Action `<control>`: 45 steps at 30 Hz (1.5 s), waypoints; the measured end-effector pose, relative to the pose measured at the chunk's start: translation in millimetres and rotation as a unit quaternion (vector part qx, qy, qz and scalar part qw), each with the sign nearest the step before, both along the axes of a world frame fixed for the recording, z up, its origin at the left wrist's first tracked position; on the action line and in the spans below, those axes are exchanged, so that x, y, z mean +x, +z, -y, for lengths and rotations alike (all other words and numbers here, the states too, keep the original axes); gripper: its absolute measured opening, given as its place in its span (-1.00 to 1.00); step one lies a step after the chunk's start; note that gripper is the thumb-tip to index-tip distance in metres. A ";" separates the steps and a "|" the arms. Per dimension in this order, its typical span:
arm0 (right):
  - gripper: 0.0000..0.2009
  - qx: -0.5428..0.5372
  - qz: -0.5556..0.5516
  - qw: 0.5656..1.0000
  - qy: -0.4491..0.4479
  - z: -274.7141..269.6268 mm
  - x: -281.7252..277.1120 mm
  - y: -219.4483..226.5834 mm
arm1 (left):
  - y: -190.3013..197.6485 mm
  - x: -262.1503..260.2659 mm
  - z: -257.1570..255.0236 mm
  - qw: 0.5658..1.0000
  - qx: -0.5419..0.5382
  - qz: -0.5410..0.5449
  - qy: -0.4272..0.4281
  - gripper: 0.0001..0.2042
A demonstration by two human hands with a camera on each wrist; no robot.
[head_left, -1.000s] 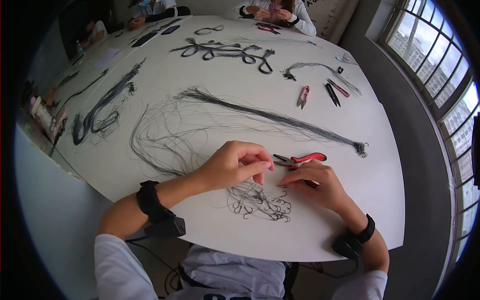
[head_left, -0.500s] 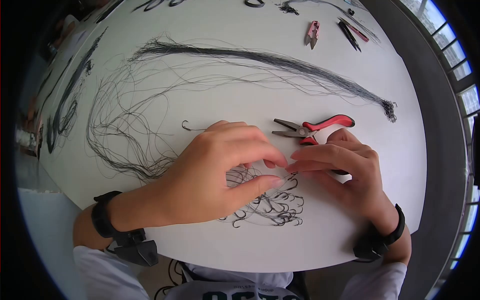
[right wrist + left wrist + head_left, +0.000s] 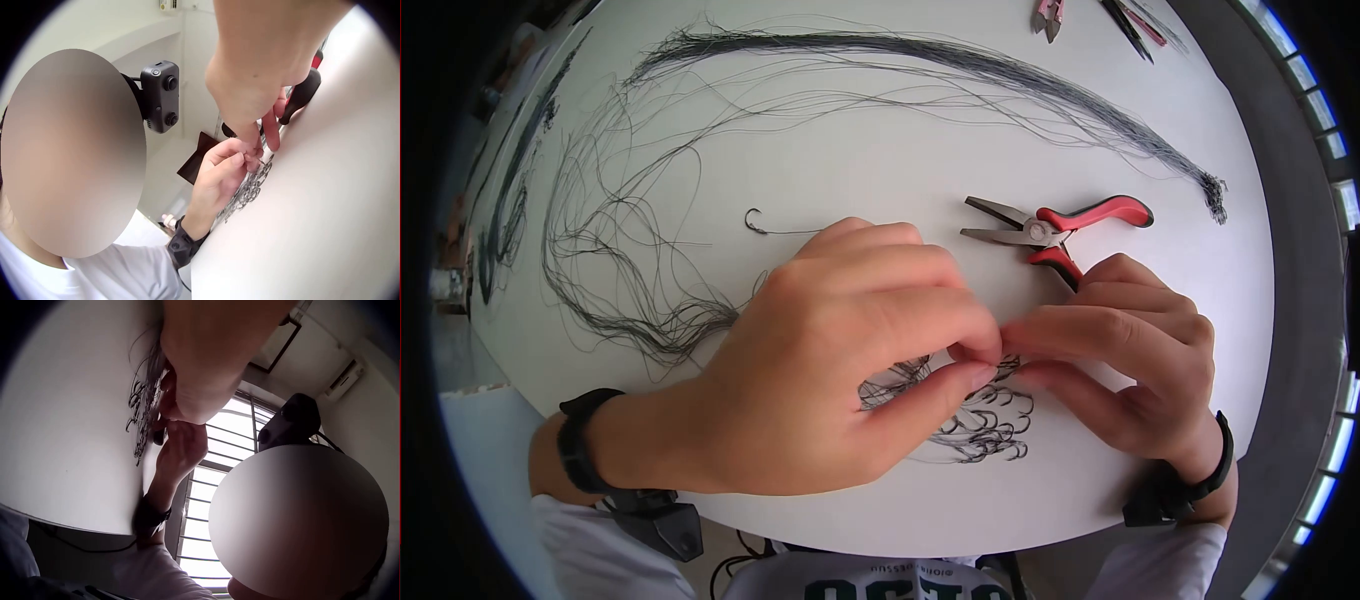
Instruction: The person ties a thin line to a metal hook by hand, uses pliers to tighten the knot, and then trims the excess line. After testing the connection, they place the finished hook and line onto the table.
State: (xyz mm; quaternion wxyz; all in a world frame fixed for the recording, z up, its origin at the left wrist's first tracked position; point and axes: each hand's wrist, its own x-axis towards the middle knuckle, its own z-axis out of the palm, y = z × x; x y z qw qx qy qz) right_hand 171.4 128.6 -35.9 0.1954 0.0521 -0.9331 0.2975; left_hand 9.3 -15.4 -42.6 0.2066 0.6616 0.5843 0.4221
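Note:
In the head view the left hand [image 3: 850, 350] holds its thumb and index fingertips together over a pile of dark hooks [image 3: 990, 432]. The right wrist view shows this left hand [image 3: 222, 169] pinching a tiny thin piece, seemingly a hook or its line. The right hand [image 3: 1130, 350] meets it from the right, its index fingertip against the left fingertips and its thumb a little lower; what lies between its fingers is hidden. A single hook [image 3: 753, 222] lies beyond the left hand, with a line running under that hand.
Red-handled pliers [image 3: 1040, 232] lie open just beyond the right hand. A long bundle of dark lines [image 3: 960, 55] arcs across the table's far part, and loose lines [image 3: 630, 320] curl at the left. Pink snips [image 3: 1048, 18] lie at the far right.
The head view has tipped down and closer. Both hands have come together, the left thumb and index fingertips closing over the hooks and the right fingertips reaching them.

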 end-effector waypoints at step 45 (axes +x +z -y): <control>-0.79 0.052 -0.068 0.996 -0.023 2.8 -0.9 -1.7 | 6.2 -2.3 -1.4 0.998 -0.021 0.053 -0.022 -0.86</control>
